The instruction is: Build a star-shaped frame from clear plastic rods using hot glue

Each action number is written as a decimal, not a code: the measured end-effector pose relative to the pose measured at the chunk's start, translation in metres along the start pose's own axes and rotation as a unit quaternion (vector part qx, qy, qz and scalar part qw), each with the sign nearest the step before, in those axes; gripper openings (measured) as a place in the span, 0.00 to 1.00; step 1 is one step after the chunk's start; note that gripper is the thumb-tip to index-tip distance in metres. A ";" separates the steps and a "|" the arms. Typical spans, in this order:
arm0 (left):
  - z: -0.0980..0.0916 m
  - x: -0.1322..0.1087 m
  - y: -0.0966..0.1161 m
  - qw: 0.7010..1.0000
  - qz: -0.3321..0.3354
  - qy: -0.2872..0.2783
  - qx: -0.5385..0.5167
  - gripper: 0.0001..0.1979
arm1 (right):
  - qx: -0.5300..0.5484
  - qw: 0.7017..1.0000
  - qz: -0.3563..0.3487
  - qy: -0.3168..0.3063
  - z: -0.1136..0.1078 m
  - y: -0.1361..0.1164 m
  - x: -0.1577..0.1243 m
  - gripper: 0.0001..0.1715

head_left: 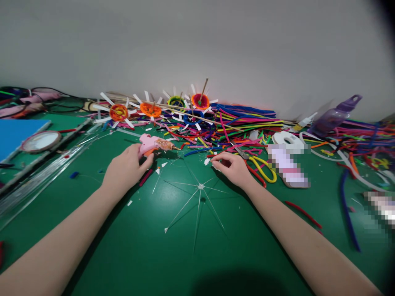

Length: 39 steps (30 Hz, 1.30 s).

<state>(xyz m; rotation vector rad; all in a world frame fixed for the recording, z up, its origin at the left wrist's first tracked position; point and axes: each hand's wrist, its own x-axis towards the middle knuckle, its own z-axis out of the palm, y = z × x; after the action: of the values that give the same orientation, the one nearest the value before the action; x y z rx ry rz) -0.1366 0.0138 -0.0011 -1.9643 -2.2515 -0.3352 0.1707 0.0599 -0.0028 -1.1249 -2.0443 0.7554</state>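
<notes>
My left hand (125, 168) is wrapped round a pink glue gun (149, 143), whose stained nozzle points right. On the green table (148, 246) between my arms lies a star of thin clear strands (200, 186) joined at a whitish centre. A small white scrap is stuck at the end of one strand. My right hand (232, 167) is beyond the star, thumb and forefinger pinched together. A small white scrap (206, 162) shows at those fingertips; whether they hold it is unclear. Yellow-handled scissors (265, 167) lie just behind my right hand.
Along the wall lie colourful pipe cleaners (247, 117) and several bowl-like pieces with white strips, one an orange bowl (150, 109). At right are a white tape roll (288, 142), a phone (286, 164) and a purple bottle (335, 117). A tape ring (41, 141) lies left.
</notes>
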 end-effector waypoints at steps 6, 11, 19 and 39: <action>-0.009 0.001 -0.010 0.999 -0.046 -0.002 0.024 0.24 | 0.031 0.998 -0.010 0.048 -0.002 0.001 0.001 0.09; -0.010 0.003 -0.023 0.996 -0.060 -0.005 0.063 0.26 | 0.007 0.998 -0.023 0.054 -0.009 -0.004 0.004 0.08; -0.005 0.008 -0.033 0.994 -0.076 -0.021 0.081 0.27 | -0.088 0.987 -0.134 -0.012 -0.012 0.003 0.011 0.08; 0.004 0.014 -0.041 0.994 -0.050 0.002 0.094 0.25 | -0.175 0.946 -0.251 -0.112 -0.003 0.003 0.046 0.09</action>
<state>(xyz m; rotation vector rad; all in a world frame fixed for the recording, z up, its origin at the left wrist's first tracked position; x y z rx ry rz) -0.1789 0.0231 -0.0051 -1.7614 -2.2906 -0.1307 0.1560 0.1014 0.0097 -0.6557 -2.5836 0.2766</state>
